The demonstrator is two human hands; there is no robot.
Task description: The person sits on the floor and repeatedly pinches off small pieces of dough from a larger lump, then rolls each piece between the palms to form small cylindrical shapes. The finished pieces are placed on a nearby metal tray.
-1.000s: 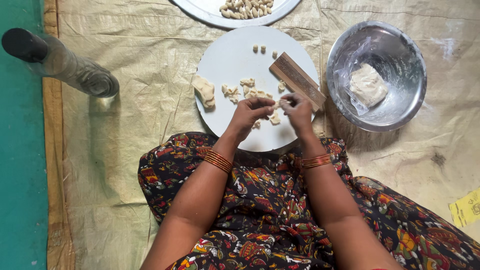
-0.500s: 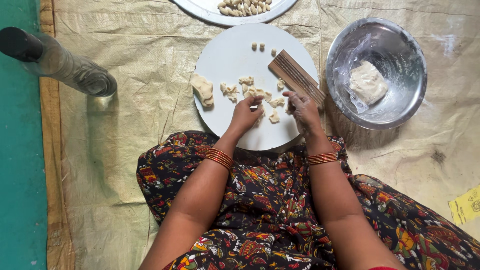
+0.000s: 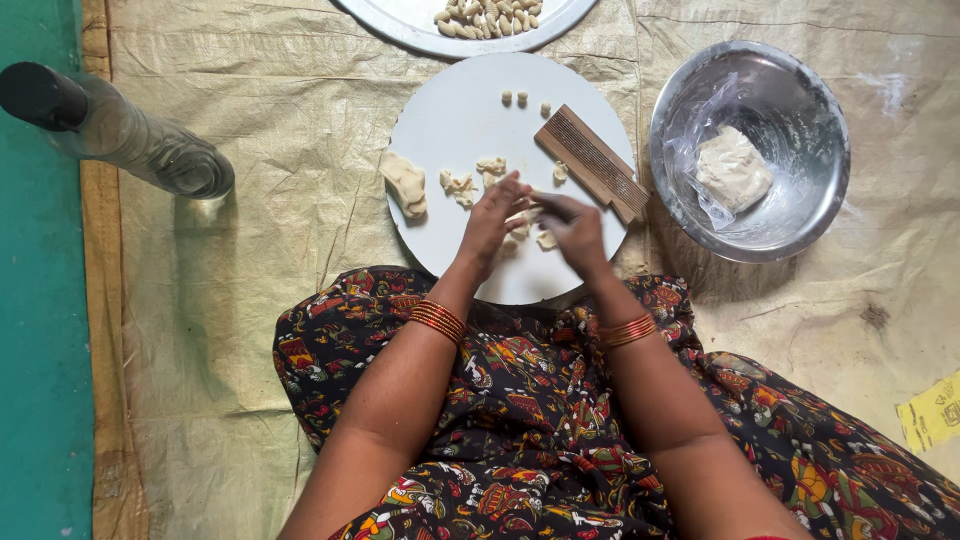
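Both hands meet over the white round board (image 3: 450, 120), the left hand (image 3: 497, 215) and right hand (image 3: 570, 228) pinching their fingers together on a small dough piece (image 3: 528, 222) between them. The ridged wooden paddle (image 3: 592, 163) lies just beyond the right fingers, slanting away rightward.

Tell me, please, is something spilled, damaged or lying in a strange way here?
Nothing looks spilled or broken. The clear bottle lies on its side on the mat, left of the white board. The dough pieces stay on the board, and the steel bowl stands upright.
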